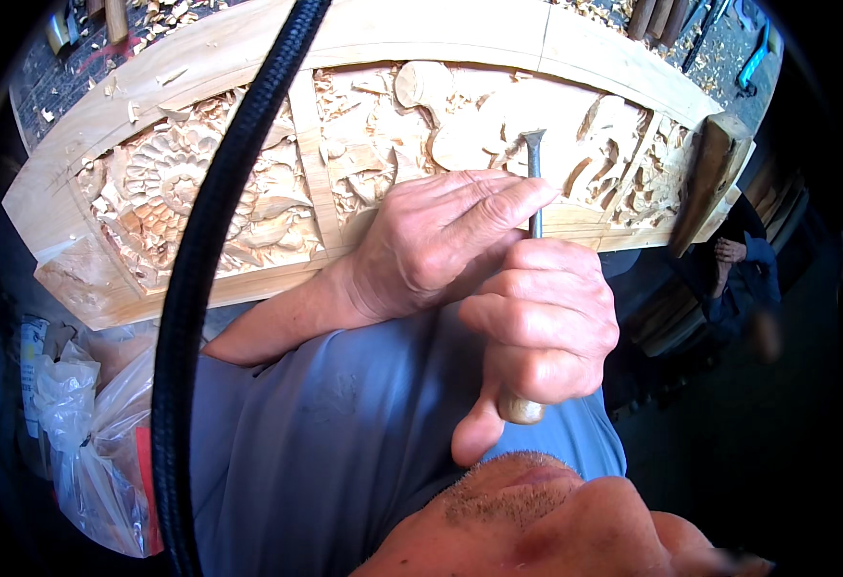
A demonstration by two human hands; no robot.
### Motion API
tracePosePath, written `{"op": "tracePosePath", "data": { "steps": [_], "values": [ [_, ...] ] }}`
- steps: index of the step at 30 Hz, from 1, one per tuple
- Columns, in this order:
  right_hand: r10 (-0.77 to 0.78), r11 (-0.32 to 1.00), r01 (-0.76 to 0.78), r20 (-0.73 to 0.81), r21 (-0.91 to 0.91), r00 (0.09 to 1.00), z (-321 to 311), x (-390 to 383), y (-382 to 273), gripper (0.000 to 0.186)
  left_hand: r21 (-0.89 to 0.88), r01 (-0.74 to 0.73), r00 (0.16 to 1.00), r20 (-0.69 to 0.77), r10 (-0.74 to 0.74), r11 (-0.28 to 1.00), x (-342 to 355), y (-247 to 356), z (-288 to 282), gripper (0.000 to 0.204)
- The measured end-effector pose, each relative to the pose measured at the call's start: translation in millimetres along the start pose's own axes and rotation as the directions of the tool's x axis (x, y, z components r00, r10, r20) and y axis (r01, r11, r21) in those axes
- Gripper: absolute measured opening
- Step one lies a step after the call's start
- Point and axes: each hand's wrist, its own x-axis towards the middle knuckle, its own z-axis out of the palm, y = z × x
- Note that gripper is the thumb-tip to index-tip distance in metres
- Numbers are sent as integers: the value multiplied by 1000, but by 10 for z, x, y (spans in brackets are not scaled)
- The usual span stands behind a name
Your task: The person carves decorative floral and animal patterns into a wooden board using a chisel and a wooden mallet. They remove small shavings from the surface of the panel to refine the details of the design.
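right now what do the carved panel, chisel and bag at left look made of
Carved panel: probably solid wood, unvarnished, from its pale grain and raw cuts.
Chisel blade: dark metal, likely steel, by its dull sheen; handle perhaps smooth wood, its butt tan, the rest hidden by the right hand.
Bag: thin plastic, by its see-through, shiny creases.

Arched carved wooden panel (441, 27): pale cream-yellow, plain border; relief shows a rounded petalled flower (179, 178) above a honey-toned scale pattern (152, 226). Slim flared steel chisel (535, 159): dark grey blade, yellowish-brown handle end. Tapered wooden block (712, 178): mid-brown, darker streaks. Cloth shirt (335, 413): grey-blue, unpatterned. Thick braided cable (212, 202): black, fine woven texture. Crumpled plastic bag (104, 433): clear, whitish glints, red strip (148, 481).
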Motion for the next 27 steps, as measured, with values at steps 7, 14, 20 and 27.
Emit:
{"op": "tracePosePath", "data": {
  "steps": [7,14,20,27],
  "values": [
    [49,998,-49,-12,-50,999,48,35,-14,67,-4,-9,1000,23,9,1000,13,-12,-15,40],
    [5,999,-5,-17,34,1000,-139,15,59,64,37,-31,998,57,29,999,-14,-31,14,56],
    [-36,999,38,41,-32,999,-153,-21,10,62,115,-77,994,82,68,990,16,14,24,49],
    [-134,988,130,-52,-83,990,-72,-69,-79,58,233,-195,980,75,182,953,2,40,99,45]
  ]
}}
